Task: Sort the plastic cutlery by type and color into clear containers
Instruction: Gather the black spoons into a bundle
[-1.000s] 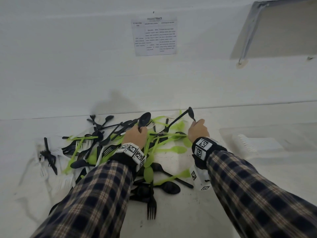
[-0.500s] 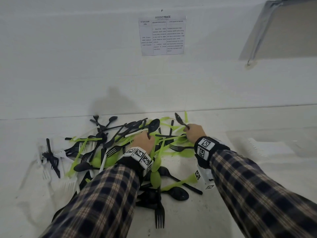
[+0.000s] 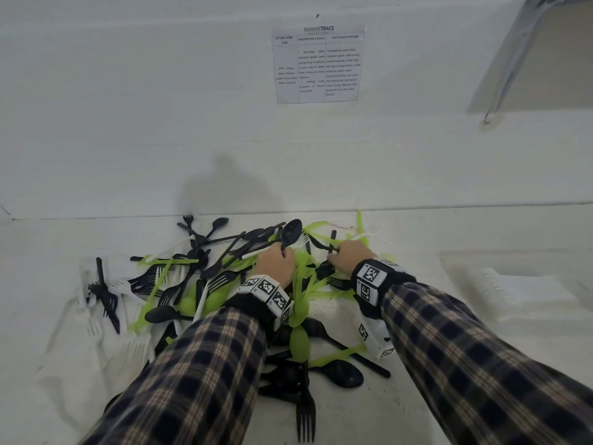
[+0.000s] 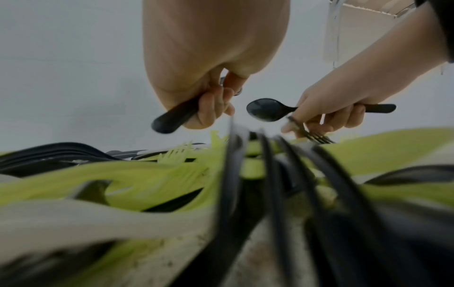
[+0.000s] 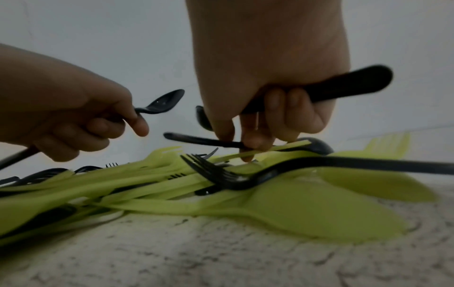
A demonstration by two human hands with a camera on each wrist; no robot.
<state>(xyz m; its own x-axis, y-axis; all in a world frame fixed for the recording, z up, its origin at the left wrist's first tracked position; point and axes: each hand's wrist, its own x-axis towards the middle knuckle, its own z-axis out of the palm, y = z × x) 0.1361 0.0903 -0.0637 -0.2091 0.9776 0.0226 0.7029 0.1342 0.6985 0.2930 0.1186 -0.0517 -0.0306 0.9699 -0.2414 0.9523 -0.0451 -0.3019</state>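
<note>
A wall sheet (image 3: 318, 64) at 12 o'clock reads "INSIGHTTRACE". At 3 o'clock, a clear container (image 3: 526, 284) holds white forks (image 3: 500, 289). The left hand (image 3: 276, 263) and right hand (image 3: 348, 255) each grip a black spoon (image 3: 290, 234), the right's (image 5: 343, 85).

A white printed paper sheet (image 3: 318, 64) with a table of small black text hangs on the plain white wall (image 3: 128, 107). Far right of the sheet, a grey metal-framed opening (image 3: 542, 56) cuts into that wall. Below the sheet lies the white speckled bench (image 3: 481, 229).

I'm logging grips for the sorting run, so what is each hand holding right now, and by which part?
The left hand grips a black spoon by its handle, bowl up. The right hand grips another black spoon's handle and pinches a second black handle.
</note>
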